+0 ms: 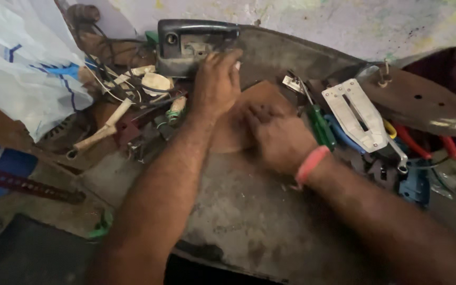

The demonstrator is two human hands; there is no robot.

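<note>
Pressing flat, fingers spread, the right hand (279,138) rests on the brown plate (249,113). Beyond the plate, the left hand (216,82) lies open against the dark housing (193,45), gripping nothing.

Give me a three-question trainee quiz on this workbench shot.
1. True or false: the left hand rests against the dark plastic housing.
2. Which lies just right of the right hand? A) a hammer B) a green-handled screwdriver C) a paint can
3. Fill in: the right wrist wears a ____ band.

Key: 1 true; 2 B; 3 pink.
</note>
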